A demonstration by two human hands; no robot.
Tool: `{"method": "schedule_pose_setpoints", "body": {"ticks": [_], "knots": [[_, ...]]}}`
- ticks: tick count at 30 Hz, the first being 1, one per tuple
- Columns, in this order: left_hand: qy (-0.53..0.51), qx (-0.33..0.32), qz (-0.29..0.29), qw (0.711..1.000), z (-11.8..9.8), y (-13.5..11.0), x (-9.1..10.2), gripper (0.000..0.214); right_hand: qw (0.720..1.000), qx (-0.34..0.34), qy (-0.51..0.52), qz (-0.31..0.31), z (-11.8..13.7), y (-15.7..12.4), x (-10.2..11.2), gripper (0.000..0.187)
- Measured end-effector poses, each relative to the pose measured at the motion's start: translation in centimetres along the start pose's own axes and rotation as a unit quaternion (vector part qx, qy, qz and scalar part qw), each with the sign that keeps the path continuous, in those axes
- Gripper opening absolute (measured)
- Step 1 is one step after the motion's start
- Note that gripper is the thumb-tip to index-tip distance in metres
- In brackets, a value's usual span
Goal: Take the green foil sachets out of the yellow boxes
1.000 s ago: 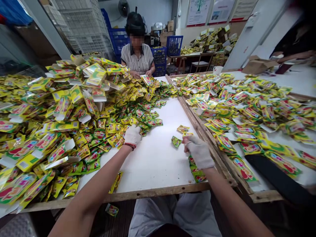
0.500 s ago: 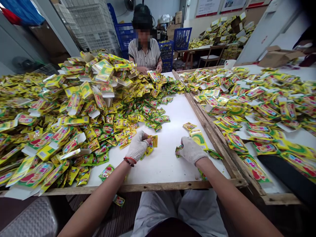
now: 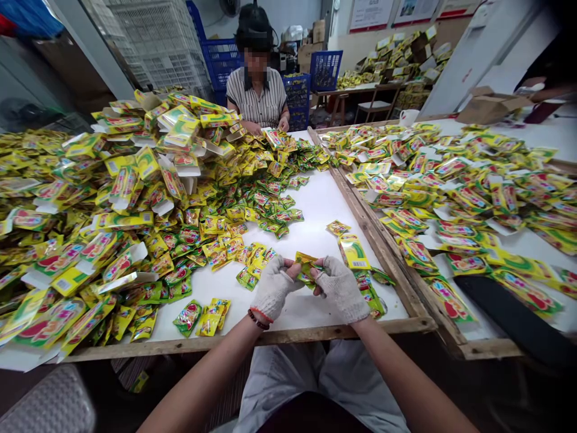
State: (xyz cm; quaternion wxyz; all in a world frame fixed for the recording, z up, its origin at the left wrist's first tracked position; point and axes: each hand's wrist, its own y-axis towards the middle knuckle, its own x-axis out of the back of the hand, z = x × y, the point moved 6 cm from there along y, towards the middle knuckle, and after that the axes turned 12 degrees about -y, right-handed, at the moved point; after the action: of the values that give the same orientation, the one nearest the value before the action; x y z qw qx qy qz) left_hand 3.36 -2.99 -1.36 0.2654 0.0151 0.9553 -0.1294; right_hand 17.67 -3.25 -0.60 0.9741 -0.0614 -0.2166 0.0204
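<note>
My left hand (image 3: 273,288), in a white fingerless glove, pinches one side of a small yellow candy packet (image 3: 306,258) just above the table. My right hand (image 3: 341,290), gloved alike, is closed on its other side. Whether more packets lie under the top one is hidden by my fingers. Left of my left hand lie several loose yellow packets (image 3: 260,258). A flat yellow-green carton (image 3: 354,251) rests beyond my right hand, and green packets (image 3: 373,300) lie beside it. Nearer the front edge are a green packet (image 3: 187,317) and some yellow packets (image 3: 213,317).
A tall heap of packets and flat cartons (image 3: 130,186) covers the left side. Wooden strips (image 3: 369,222) edge the white tabletop (image 3: 311,210). Beyond the divider lie many cartons (image 3: 469,198). Across the table a co-worker (image 3: 256,90) handles packets. Blue crates (image 3: 325,69) stand behind.
My hands have come together, and both now grip the yellow packet. My right hand has moved left, off the packets near the carton. Yellow packets now show on the table left of my left hand.
</note>
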Motion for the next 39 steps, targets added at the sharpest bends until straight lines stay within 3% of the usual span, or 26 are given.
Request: {"method": "schedule_pose_setpoints", "body": {"ticks": [7, 10, 13, 16, 20, 24, 27, 29, 32, 34, 36, 38, 39], "knots": [[0.046, 0.005, 0.006, 0.999, 0.7, 0.6, -0.6, 0.038, 0.999, 0.008, -0.041, -0.024, -0.9, 0.1, 1.3, 0.026], [0.085, 0.001, 0.002, 0.996, 0.3, 1.3, -0.7, 0.032, 0.994, 0.057, -0.091, -0.025, 0.2, 0.0, 2.7, 0.023], [0.203, -0.036, 0.021, 0.978, -0.5, 1.7, -0.8, 0.026, 0.982, 0.113, -0.142, 0.054, 1.8, -0.4, 3.3, 0.022], [0.24, -0.007, 0.074, 0.968, -0.1, 1.2, -1.5, 0.028, 0.966, 0.132, -0.197, 0.101, 2.3, -0.5, 3.6, 0.027], [0.148, 0.032, 0.11, 0.982, 0.5, 0.2, -2.6, 0.034, 0.963, 0.129, -0.234, 0.043, 1.6, 0.2, 4.1, 0.028], [0.05, 0.051, 0.078, 0.994, 1.1, 0.2, -3.4, 0.037, 0.967, 0.092, -0.206, -0.115, 0.8, -0.1, 4.9, 0.035], [0.105, 0.024, 0.07, 0.992, 1.7, 0.9, -4.1, 0.033, 0.975, 0.056, -0.177, -0.119, -0.1, -0.8, 4.6, 0.032], [0.169, -0.002, 0.099, 0.981, 2.1, 1.5, -5.2, 0.028, 0.98, 0.047, -0.159, -0.111, -0.8, -1.2, 5.0, 0.031], [0.307, -0.093, 0.162, 0.933, 1.8, 2.7, -7.6, 0.02, 0.978, 0.022, -0.136, -0.158, -2.4, -1.8, 7.8, 0.032], [0.433, -0.186, 0.21, 0.857, 1.4, 3.7, -9.8, 0.02, 0.973, -0.001, -0.118, -0.197, -3.4, -2.2, 10.5, 0.033], [0.546, -0.253, 0.262, 0.755, 1.8, 4.6, -12.2, 0.036, 0.967, -0.02, -0.118, -0.225, -4.1, -2.7, 12.8, 0.034], [0.624, -0.262, 0.295, 0.674, 2.9, 5.7, -14.1, 0.045, 0.959, -0.034, -0.14, -0.242, -4.4, -3.0, 14.4, 0.034], [0.652, -0.252, 0.289, 0.654, 3.3, 6.3, -14.8, 0.042, 0.956, -0.037, -0.15, -0.248, -4.5, -3.1, 14.8, 0.034]]}}
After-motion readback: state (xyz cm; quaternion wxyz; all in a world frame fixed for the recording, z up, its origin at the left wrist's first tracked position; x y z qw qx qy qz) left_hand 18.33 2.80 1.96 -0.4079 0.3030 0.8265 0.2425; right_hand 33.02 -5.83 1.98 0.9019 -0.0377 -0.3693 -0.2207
